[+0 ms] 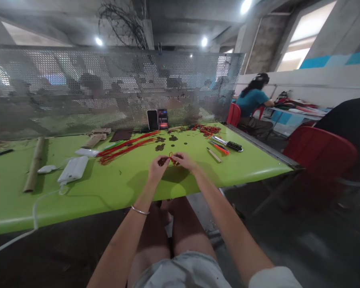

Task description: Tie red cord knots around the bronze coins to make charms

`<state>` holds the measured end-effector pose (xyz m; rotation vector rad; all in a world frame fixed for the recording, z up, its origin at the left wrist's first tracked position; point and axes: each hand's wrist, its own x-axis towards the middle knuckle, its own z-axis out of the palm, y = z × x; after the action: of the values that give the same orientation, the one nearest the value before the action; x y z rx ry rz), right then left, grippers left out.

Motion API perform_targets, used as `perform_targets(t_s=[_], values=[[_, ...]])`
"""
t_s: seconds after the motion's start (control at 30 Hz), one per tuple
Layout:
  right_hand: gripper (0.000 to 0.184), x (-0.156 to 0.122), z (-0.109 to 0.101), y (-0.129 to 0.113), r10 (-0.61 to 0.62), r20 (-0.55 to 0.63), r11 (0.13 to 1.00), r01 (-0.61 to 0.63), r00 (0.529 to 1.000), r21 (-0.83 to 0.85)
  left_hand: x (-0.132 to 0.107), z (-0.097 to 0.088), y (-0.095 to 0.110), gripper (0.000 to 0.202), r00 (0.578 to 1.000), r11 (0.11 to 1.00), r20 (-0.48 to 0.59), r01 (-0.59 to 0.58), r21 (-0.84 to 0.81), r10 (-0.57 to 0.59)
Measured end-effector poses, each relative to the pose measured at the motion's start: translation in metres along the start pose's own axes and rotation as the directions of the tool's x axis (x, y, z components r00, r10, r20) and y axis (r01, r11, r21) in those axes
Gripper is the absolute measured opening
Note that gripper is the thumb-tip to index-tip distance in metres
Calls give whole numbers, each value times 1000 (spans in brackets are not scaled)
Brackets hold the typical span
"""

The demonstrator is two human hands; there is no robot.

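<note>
Just above the green table (132,188), my two hands meet fingertip to fingertip around a red cord (171,155) whose small loop stands up between them. My left hand (158,167) is closed in a pinch on the cord, with a dark brown round piece showing under its fingers. From the other side, my right hand (183,160) pinches the cord too, and a bit of red hangs below its fingers. Several dark coin-like discs (160,147) lie beyond my hands. Long red cords (129,146) stretch across the table at left.
A utility knife (220,148), a pale stick (213,155) and scissors-like tool (228,143) lie at right. Tangled red cord (208,130) sits behind. Two phones (152,120) lean on the perforated screen (123,92). A white power bank (73,169) and bamboo tube (34,165) are left.
</note>
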<state>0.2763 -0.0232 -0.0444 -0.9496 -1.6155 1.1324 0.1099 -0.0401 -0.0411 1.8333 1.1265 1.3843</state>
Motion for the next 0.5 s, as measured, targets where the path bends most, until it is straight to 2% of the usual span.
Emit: perform_targets(t_s=[0.27, 0.37, 0.5], values=[[29, 1, 1, 1, -25, -42, 992, 30, 999, 122, -5, 5, 5, 24, 969, 969, 10, -246, 35, 245], [31, 1, 0, 2, -21, -34, 986, 26, 999, 163, -5, 5, 5, 25, 958, 958, 22, -285, 28, 285], [29, 0, -1, 3, -17, -4, 983, 18, 1000, 184, -5, 5, 4, 15, 958, 957, 4, -288, 39, 288]])
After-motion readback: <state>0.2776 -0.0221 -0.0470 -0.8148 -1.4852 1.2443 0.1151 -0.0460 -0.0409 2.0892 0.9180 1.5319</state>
